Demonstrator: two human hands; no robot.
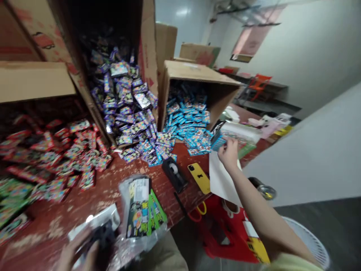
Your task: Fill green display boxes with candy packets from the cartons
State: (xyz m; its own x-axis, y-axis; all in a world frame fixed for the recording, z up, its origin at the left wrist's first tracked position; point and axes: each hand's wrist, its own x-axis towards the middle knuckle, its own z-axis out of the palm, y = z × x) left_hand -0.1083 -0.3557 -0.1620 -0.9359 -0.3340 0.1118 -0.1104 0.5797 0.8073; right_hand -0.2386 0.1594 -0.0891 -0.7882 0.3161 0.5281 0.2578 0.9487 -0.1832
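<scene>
At the lower left, my left hand [80, 250] is blurred, its fingers closed around a dark object [103, 239] whose kind I cannot make out. A silvery-white packet [108, 218] lies against that object. Just right of it is a clear plastic bag [124, 203] with a black card and several green packets [153, 210] in it. My right hand [229, 152] reaches far across the table, its fingers curled beside a clear-sided container [239, 131] and a blue-striped stack [217, 142]. What the fingertips pinch, if anything, is hidden.
Cardboard boxes lie on their sides, spilling red packets [56, 158], purple packets [126, 101] and blue packets [187, 120] onto the red-brown table [109, 195]. A black tape dispenser [175, 175], yellow phone [199, 177] and white sheet [221, 177] lie near its edge. Below stands a red stool [220, 248].
</scene>
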